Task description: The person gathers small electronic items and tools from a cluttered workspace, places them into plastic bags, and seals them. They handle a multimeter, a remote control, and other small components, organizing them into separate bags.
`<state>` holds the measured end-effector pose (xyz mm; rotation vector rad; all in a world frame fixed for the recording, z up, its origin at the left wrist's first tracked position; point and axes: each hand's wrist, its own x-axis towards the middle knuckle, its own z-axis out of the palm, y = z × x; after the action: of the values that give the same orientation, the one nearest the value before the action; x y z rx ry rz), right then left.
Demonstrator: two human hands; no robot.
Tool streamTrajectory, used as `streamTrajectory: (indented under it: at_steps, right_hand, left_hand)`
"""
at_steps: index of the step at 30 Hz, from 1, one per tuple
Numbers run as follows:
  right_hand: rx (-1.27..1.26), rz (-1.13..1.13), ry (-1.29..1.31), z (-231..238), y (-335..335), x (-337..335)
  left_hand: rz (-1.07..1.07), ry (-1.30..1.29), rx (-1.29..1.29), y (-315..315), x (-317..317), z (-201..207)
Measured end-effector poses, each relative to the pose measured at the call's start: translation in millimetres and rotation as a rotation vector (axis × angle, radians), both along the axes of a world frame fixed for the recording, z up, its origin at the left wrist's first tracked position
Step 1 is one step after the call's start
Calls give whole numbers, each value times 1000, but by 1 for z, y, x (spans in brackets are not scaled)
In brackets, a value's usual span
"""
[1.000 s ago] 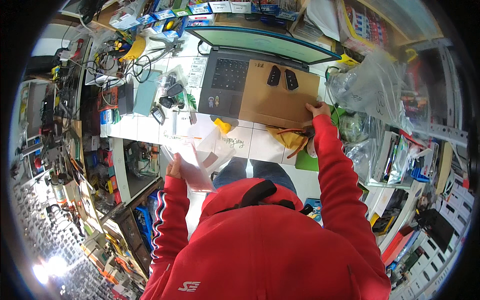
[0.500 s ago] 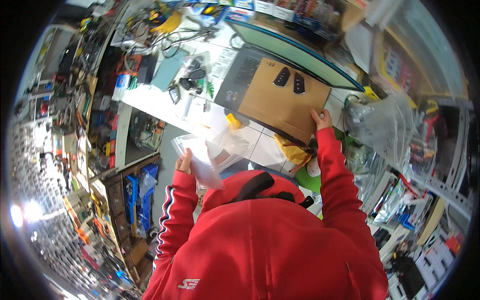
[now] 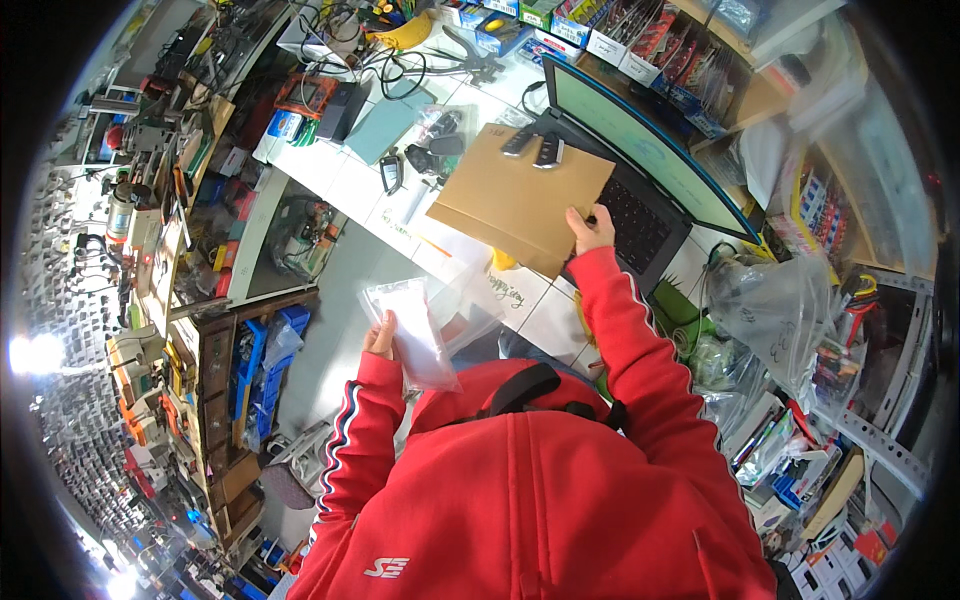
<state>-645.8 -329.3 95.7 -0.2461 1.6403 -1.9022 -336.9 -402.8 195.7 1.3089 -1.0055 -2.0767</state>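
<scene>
My left hand (image 3: 380,338) is closed on the edge of a clear plastic bag (image 3: 424,335) with something flat and white inside, held in front of my body. On the right, my right hand (image 3: 591,229) pinches the lower right corner of a brown cardboard sheet (image 3: 515,205). Near the sheet's far edge lie two black key fobs (image 3: 517,143), side by side. The cardboard covers the left part of an open laptop's keyboard (image 3: 645,215). A loose key fob (image 3: 390,172) rests on the table, left of the cardboard.
The laptop screen (image 3: 640,140) stands tilted up behind the cardboard. Pliers (image 3: 470,62) and black cables lie at the far left of the white tiled table (image 3: 350,190). A large clear plastic bag (image 3: 770,305) hangs at the right. Shelves with blue bins (image 3: 265,375) stand at the left.
My right hand has moved the cardboard and its key fobs leftward, uncovering the right side of the keyboard. The view has shifted. My left hand keeps hold of the plastic bag.
</scene>
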Motion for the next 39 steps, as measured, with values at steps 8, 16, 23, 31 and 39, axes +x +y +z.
streamTrajectory:
  at_steps: [8, 16, 23, 31, 39]
  right_hand:
    - [97, 19, 47, 54, 58, 3]
    - [53, -195, -34, 169, 253, 19]
    - [-108, -735, 111, 208, 329, -33]
    - [-33, -596, 239, 162, 322, -150]
    - [36, -553, 362, 112, 311, -309]
  left_hand:
    - [47, -115, 62, -19, 23, -34]
    - [-166, -48, -107, -63, -7, -53]
    - [-217, 26, -117, -86, -56, -27]
    - [-190, 81, -198, -70, -51, -6]
    - [-46, 11, -149, -61, -12, -21]
